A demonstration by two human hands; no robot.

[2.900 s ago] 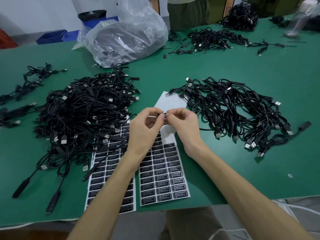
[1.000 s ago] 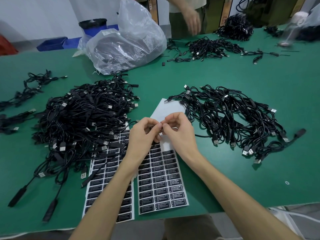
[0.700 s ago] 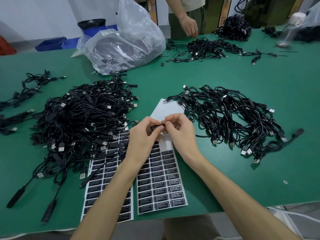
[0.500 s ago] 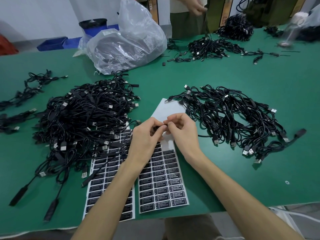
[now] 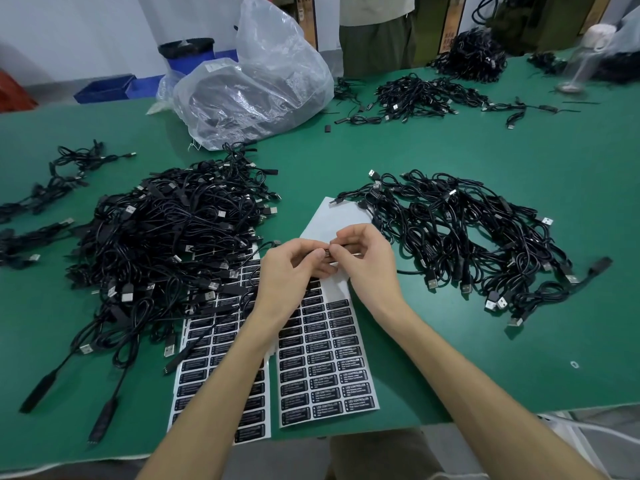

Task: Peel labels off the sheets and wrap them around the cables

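**Both hands pinching one label above the sheet**

On my feed, the left hand (image 5: 291,268) and right hand (image 5: 367,265) meet just above the top, peeled part of the right label sheet (image 5: 325,368). Both have their fingers curled, pinching a small black label (image 5: 325,253) between the fingertips. The label sits on a thin black cable (image 5: 265,244) that leaves the left hand and runs off to the left of that sheet. I cannot tell how far round the label is wrapped.

A second sheet (image 5: 214,348) lies just left of the right label sheet, partly under the big cable pile (image 5: 166,244). A smaller pile (image 5: 460,237) lies to the sheet's right, touching its top corner. A plastic bag (image 5: 256,84) sits well beyond the sheet on the green table (image 5: 450,143).
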